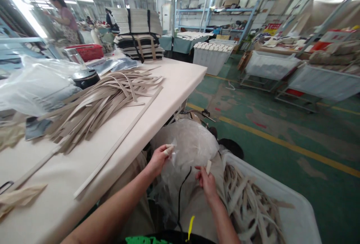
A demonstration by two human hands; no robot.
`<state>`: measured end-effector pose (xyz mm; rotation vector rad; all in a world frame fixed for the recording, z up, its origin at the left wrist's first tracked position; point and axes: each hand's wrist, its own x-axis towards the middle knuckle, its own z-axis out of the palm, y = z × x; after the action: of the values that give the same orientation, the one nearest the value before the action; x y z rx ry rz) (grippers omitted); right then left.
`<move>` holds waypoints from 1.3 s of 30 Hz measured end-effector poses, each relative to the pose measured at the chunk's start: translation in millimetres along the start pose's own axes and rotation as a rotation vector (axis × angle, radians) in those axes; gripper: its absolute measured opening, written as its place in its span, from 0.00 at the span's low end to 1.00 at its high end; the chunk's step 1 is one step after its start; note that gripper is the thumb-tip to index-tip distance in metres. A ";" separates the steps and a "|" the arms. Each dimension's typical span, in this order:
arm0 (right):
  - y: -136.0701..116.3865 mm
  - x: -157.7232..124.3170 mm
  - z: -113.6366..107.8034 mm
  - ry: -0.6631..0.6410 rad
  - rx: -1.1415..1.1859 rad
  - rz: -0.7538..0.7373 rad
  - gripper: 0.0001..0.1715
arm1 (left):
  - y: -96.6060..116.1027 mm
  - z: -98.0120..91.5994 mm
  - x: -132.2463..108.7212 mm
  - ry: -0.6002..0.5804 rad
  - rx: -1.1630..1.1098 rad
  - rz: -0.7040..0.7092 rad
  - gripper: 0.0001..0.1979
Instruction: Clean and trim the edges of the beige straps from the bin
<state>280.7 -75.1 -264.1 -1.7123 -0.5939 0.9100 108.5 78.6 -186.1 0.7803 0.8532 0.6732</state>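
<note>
Two bare hands are held low over the lap, near each other but apart. The left hand [159, 161] has thumb and forefinger drawn together at the clear plastic bag [194, 139]; whether they grip its film, I cannot tell. The right hand [207, 184] has its forefinger stretched out and the others curled, with a small white piece [208, 167] at the thumb; whether that is held or wrapped round it is unclear. The bag lies across the knees just beside the table [180, 83], probably because the lap gives it support below both hands. On the table, a bundle of beige strips [104, 105] lies roughly lengthwise, likely to limit tangling, while a single strip [120, 141] lies apart near the edge, perhaps for easy picking. Loose strips [250, 206] fill the white bin [300, 217] by the right leg, presumably set there for reach without standing.
</note>
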 end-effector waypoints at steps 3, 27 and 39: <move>-22.1 -7.1 16.7 -0.114 0.022 -0.046 0.36 | -0.3 6.8 -1.6 -0.040 0.022 -0.006 0.21; -42.4 -8.8 53.9 -0.315 -0.119 -0.140 0.15 | -10.3 14.6 -2.5 -0.050 -0.075 -0.060 0.22; -38.6 -5.9 48.7 -0.302 -0.075 -0.167 0.32 | -15.4 13.2 2.3 -0.048 -0.133 -0.061 0.23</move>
<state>239.6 -39.7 -233.2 -1.5742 -0.9665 1.0444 124.0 67.7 -193.9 0.6460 0.7779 0.6482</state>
